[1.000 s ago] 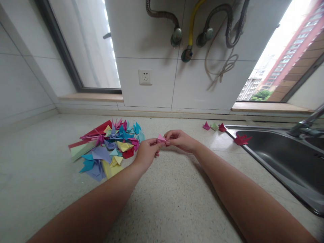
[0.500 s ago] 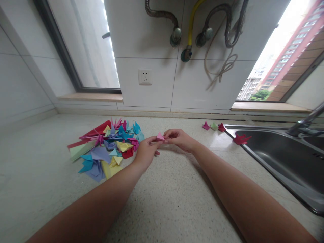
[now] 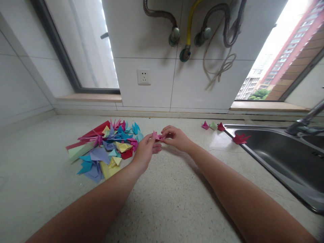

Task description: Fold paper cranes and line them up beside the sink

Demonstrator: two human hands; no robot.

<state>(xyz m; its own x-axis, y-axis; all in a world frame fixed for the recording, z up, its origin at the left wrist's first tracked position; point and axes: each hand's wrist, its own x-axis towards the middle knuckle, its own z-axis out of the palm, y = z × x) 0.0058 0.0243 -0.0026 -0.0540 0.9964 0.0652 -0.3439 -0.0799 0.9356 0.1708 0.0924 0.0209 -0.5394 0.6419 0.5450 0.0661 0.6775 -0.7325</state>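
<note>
A small pink folded-paper piece [image 3: 156, 136] is held just above the counter, in the middle of the head view. My left hand [image 3: 146, 147] pinches its left side between thumb and fingers. From the other side, the fingertips of my right hand [image 3: 174, 137] are closed on its right edge. Fingers cover part of the paper, so its full shape is hidden. Left of my left hand lies a heap of colourful origami pieces [image 3: 100, 154], in blue, purple, yellow, red, green and pink.
Three small origami pieces, magenta [image 3: 205, 125], pale green [image 3: 213, 126] and red [image 3: 221, 127], stand in a row at the back right. A larger red origami piece [image 3: 241, 138] rests on the rim of the steel sink [image 3: 268, 168]. A tiled wall with a socket [image 3: 143, 77] rises behind the counter.
The pink paper has turned and moved slightly left, showing a more spread, pointed shape. Both hands have shifted a little with it, and the left hand's lower fingers stretch further out.
</note>
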